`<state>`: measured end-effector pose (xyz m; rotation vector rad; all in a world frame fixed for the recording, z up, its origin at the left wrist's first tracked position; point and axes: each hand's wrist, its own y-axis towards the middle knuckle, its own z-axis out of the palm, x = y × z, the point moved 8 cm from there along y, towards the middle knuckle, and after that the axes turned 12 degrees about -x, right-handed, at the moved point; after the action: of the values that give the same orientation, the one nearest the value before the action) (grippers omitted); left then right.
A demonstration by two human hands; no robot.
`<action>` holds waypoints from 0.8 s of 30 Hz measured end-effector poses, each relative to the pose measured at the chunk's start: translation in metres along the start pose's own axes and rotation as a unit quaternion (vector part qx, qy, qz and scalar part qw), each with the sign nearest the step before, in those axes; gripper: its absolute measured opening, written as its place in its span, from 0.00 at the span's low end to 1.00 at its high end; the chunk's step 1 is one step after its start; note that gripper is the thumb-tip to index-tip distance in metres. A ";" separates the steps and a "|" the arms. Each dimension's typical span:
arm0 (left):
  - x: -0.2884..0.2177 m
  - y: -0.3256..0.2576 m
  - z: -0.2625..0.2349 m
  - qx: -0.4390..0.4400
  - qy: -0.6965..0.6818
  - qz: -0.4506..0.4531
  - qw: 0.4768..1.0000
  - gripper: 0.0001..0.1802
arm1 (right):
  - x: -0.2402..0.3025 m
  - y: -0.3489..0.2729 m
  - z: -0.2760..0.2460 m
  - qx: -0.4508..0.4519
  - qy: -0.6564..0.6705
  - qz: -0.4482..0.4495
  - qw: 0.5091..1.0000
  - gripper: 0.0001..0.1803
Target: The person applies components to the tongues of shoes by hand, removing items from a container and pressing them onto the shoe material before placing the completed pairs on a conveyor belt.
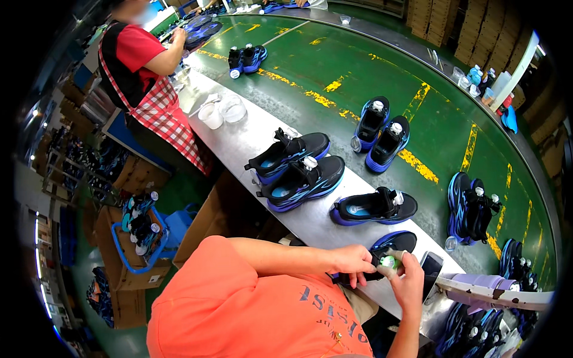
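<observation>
A black shoe with a blue-purple sole (399, 240) sits at the bench edge in front of me, partly hidden by my hands. Over its opening, my right hand (409, 279) pinches a small round green-and-white piece (388, 261) between thumb and fingers. My left hand (353, 260) reaches across from the left, its fingers bent together at the same shoe; what they grip is hidden. Just beyond stands a matching single shoe (375, 206) with a white round piece on its tongue. Farther left, a pair of such shoes (307, 182) rests on the metal bench (280, 224).
Shoe pairs ride on the green conveyor belt (298, 65), one pair (382, 132) straight across. A phone (431, 265) and a lilac object (471, 289) lie to my right. Plastic tubs (210, 116) stand left, near a co-worker in a checked apron (158, 113). Cartons (128, 286) stand behind.
</observation>
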<state>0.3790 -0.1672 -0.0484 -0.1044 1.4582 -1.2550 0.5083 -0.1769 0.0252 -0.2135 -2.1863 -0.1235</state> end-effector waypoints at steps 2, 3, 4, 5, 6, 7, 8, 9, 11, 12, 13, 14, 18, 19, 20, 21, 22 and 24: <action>0.004 0.004 0.003 0.002 -0.033 0.011 0.999 0.12 | 0.026 0.004 -0.009 0.038 0.044 -0.064 0.996 0.18; 0.006 0.004 0.005 -0.001 -0.038 0.014 0.999 0.12 | 0.007 0.000 -0.004 0.042 0.040 -0.032 0.998 0.17; 0.008 0.004 0.008 0.000 -0.043 0.016 0.999 0.12 | -0.003 0.000 -0.003 0.030 0.013 0.010 0.999 0.18; 0.008 0.005 0.011 0.002 -0.049 0.018 0.999 0.13 | -0.011 -0.002 -0.001 0.018 -0.014 0.052 0.998 0.20; 0.007 0.005 0.012 0.002 -0.044 0.014 0.999 0.13 | -0.020 -0.003 -0.002 0.006 -0.041 0.094 0.995 0.22; 0.006 0.005 0.013 0.000 -0.040 0.009 0.999 0.13 | -0.016 -0.001 -0.003 0.001 -0.008 0.057 0.998 0.22; 0.006 0.005 0.014 -0.002 -0.036 0.004 0.999 0.13 | -0.009 -0.001 -0.005 0.012 0.017 0.022 1.000 0.20; 0.010 0.009 0.016 0.000 -0.041 0.011 0.999 0.13 | 0.004 0.001 -0.011 0.023 0.042 -0.013 0.999 0.18; 0.016 0.014 0.021 0.009 -0.050 0.027 0.998 0.13 | 0.007 0.000 -0.014 0.023 0.037 -0.020 0.999 0.18; 0.019 0.016 0.020 0.003 -0.048 0.024 0.999 0.13 | -0.003 -0.002 -0.010 0.013 0.009 0.008 1.000 0.19; 0.014 0.010 0.020 -0.004 -0.046 0.019 0.999 0.13 | -0.014 -0.005 -0.007 0.005 -0.020 0.037 0.999 0.21; 0.010 0.005 0.020 -0.010 -0.045 0.013 0.999 0.13 | -0.022 -0.008 -0.007 -0.004 -0.048 0.066 0.997 0.22; 0.020 0.001 0.022 -0.010 -0.035 -0.010 0.999 0.13 | 0.005 -0.009 -0.011 0.036 0.076 -0.035 0.996 0.17; 0.021 0.002 0.025 -0.011 -0.050 -0.010 0.999 0.13 | -0.004 -0.013 -0.013 0.042 0.039 -0.016 0.998 0.17; 0.021 0.002 0.028 -0.011 -0.065 -0.011 0.998 0.13 | -0.009 -0.014 -0.014 0.026 0.022 0.010 0.999 0.18; 0.021 0.001 0.032 -0.012 -0.078 -0.014 0.997 0.12 | -0.012 -0.014 -0.013 0.008 0.007 0.038 0.999 0.19; 0.012 -0.001 0.036 -0.010 -0.097 0.005 0.995 0.12 | -0.020 -0.017 -0.016 -0.016 -0.008 0.075 0.997 0.20; 0.010 -0.004 0.035 -0.013 -0.056 -0.015 0.998 0.12 | -0.024 -0.013 -0.019 0.001 0.019 -0.033 0.999 0.23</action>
<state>0.3999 -0.1969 -0.0447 -0.2116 1.3805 -1.2353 0.5348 -0.1953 0.0172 -0.1357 -2.1554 -0.1610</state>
